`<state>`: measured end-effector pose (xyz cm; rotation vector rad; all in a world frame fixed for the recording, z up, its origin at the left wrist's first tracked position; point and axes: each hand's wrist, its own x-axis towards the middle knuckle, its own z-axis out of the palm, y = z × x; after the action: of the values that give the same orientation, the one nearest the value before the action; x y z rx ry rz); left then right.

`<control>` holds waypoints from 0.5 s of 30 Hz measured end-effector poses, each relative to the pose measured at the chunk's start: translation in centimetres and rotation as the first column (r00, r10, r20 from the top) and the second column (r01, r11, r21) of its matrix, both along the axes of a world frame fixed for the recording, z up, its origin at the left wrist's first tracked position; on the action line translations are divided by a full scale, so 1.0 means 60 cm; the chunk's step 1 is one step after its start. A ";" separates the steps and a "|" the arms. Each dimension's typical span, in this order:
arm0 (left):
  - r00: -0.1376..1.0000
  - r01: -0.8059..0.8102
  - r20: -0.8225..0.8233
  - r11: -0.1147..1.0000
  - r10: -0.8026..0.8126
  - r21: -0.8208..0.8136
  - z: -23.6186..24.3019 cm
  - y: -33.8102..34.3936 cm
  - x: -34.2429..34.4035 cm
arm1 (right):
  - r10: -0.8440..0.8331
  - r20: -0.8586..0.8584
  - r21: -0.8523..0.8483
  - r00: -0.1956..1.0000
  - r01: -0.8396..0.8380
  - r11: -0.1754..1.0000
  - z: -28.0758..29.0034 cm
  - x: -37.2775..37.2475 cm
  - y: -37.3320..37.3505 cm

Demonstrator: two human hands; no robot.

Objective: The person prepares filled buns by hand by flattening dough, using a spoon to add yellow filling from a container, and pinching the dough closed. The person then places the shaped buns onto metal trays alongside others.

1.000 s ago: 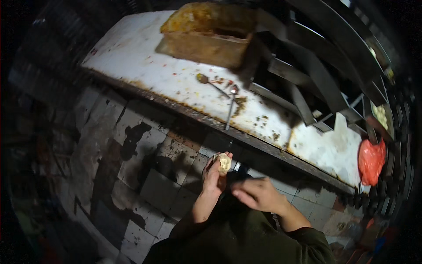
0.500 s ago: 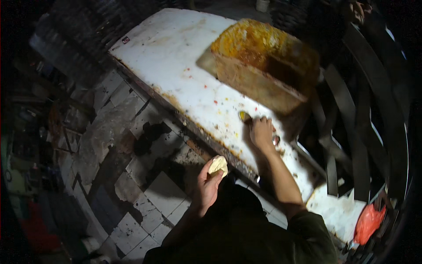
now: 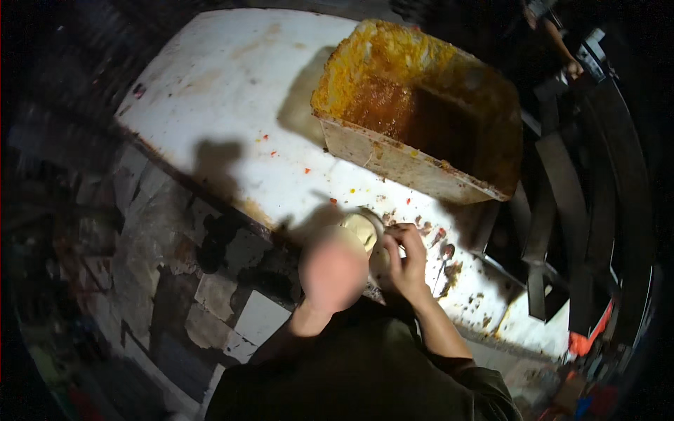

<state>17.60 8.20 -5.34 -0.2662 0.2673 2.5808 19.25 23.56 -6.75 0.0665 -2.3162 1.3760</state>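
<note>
"White tabletop point(image 3: 232, 77) is stretching across the dim room. What is standing on it?"

"One stained tub point(image 3: 379, 158) is standing there, with something brown coating its inside."

"And what are both hands doing?"

"Right hand point(image 3: 408, 261) is curling its fingers; whether they are gripping something, I cannot tell. Left hand point(image 3: 333, 274) is appearing blurred, but it is grasping pale dough point(image 3: 358, 230), near the table's edge."

"Anything smaller?"

"Yes, one spoon point(image 3: 447, 254) is lying beside the right hand, and red bits point(image 3: 307, 170) are dotting the surface."

Smooth, matt dough point(image 3: 359, 230); glossy paste point(image 3: 382, 105); rough, crusted tub point(image 3: 425, 55); shiny metal spoon point(image 3: 447, 251).
</note>
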 end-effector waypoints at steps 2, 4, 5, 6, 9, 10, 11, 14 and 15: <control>0.993 0.072 0.087 0.995 -0.077 0.062 0.004 -0.020 -0.050 | -0.086 0.065 0.092 0.994 0.080 0.993 -0.033 -0.003 -0.053; 0.994 0.038 0.091 0.986 -0.054 0.162 0.011 -0.056 -0.101 | -0.146 0.032 0.137 0.989 0.140 0.981 -0.058 -0.008 -0.087; 0.988 0.035 0.142 0.980 -0.064 0.198 0.013 -0.070 -0.121 | -0.194 0.011 0.137 0.981 0.191 0.972 -0.067 -0.007 -0.101; 0.980 0.052 0.175 0.977 -0.089 0.204 0.011 -0.081 -0.143 | -0.222 -0.047 0.114 0.974 0.226 0.967 -0.074 -0.010 -0.111; 0.990 0.119 -0.067 0.988 -0.125 -0.096 -0.006 -0.101 -0.186 | -0.366 0.115 0.195 0.924 0.340 0.920 -0.075 -0.021 -0.116; 0.987 0.152 -0.045 0.983 -0.157 -0.102 -0.014 -0.104 -0.194 | -0.373 0.211 0.193 0.904 0.335 0.922 -0.070 -0.025 -0.112; 0.960 0.258 -0.070 0.951 -0.272 -0.170 -0.022 -0.108 -0.200 | -0.393 0.294 0.205 0.871 0.344 0.916 -0.064 -0.033 -0.106; 0.904 0.400 -0.076 0.895 -0.421 -0.195 -0.044 -0.111 -0.197 | -0.545 0.119 0.617 0.830 0.369 0.695 -0.038 -0.061 -0.091; 0.883 0.456 -0.051 0.879 -0.466 -0.140 -0.049 -0.109 -0.191 | -0.541 0.247 0.498 0.804 0.374 0.782 -0.028 -0.075 -0.085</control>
<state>6.13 1.63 -8.29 -0.1183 0.4639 2.1044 14.76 18.46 -8.44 -0.6641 -2.6595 0.6489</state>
